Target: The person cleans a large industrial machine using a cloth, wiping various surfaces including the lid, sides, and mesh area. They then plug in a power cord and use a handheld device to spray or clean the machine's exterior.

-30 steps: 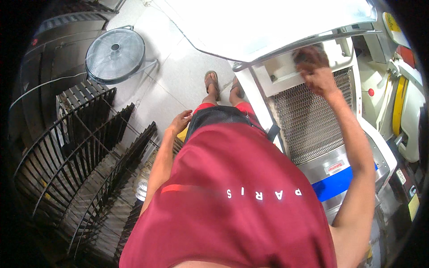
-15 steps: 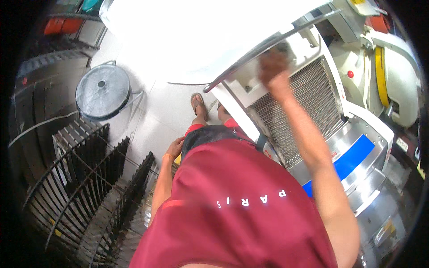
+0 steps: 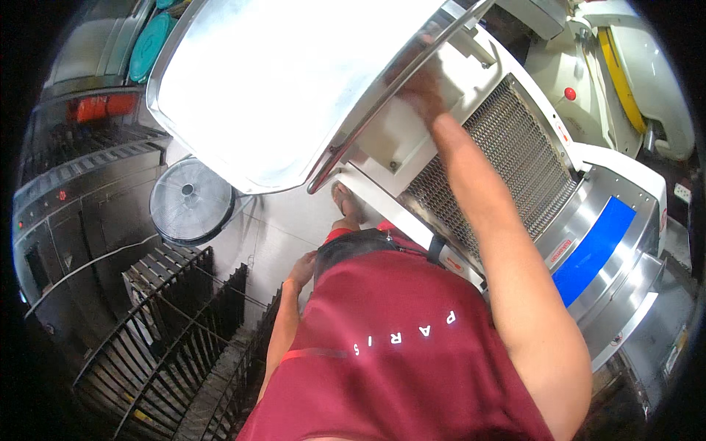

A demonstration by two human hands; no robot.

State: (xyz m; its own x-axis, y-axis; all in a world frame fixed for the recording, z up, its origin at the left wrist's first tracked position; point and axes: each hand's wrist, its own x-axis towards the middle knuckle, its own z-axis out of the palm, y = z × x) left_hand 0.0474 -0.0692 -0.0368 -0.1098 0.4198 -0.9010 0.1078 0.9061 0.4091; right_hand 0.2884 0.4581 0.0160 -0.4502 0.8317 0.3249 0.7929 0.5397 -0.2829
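Observation:
My right hand (image 3: 423,87) reaches forward and up to the white panel of a machine (image 3: 471,81), just under the rim bar of a large shiny steel tray (image 3: 272,81). Whether the fingers grip the bar or only touch the panel is not clear. Below the hand slopes the machine's metal mesh conveyor (image 3: 500,147). My left hand (image 3: 301,270) hangs at my side by my dark shorts, holding nothing, fingers loosely apart. My red shirt fills the lower middle of the view.
A blue-striped steel machine housing (image 3: 596,250) stands at the right. A round fan (image 3: 191,202) sits on the floor at the left. Dark wire racks (image 3: 169,323) crowd the lower left. An oven with orange lights (image 3: 88,110) is at far left. A sandalled foot (image 3: 346,202) shows on the pale floor.
The view has tilted upward, so the tray and machine fill more of it. My right hand has stayed high at the machine's top by the tray bar. The left hand remains at my side.

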